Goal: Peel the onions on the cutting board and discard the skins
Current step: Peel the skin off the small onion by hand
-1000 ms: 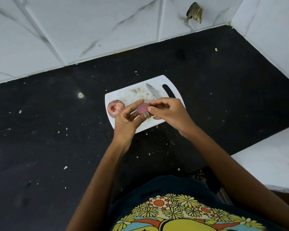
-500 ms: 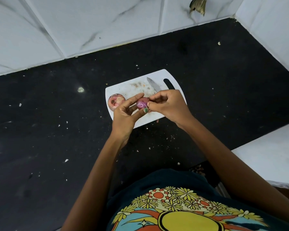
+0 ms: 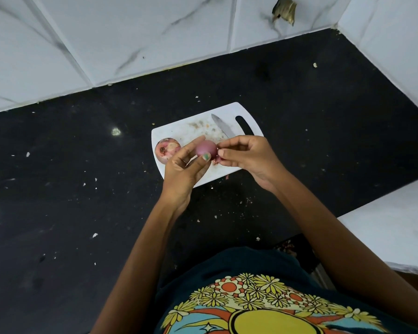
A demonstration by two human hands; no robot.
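right now the left hand (image 3: 182, 169) holds a small purple onion (image 3: 206, 149) above the white cutting board (image 3: 176, 132), with the thumb under its near side and the fingers curled round its far side; the thumbnail carries green polish. the onion's surface looks smooth and shiny where it shows. just to its right, the right hand (image 3: 247, 156) has its fingers curled and its fingertips pinched together on a bit of reddish skin (image 3: 218, 159) at the onion's right edge, so both hands are closed on something and neither is wide. whether that skin is attached to the onion or already free cannot be told.

a second onion (image 3: 165, 149) lies on the board's left end, partly behind the left hand's fingers, pale and blotchy with a dark spot near its middle. a knife (image 3: 221, 126) lies on the far part of the board, blade pointing away and to the left, its handle end hidden behind the right hand. beside the blade is the board's slot handle (image 3: 244, 125). brownish crumbs mark the board near the blade.

the board sits on a black counter (image 3: 82, 189) speckled with small light scraps. white marbled wall tiles (image 3: 130, 39) rise behind it, and a chipped spot (image 3: 284, 10) shows in one tile. the person's dark shirt (image 3: 251, 300) with a flower print fills the bottom.
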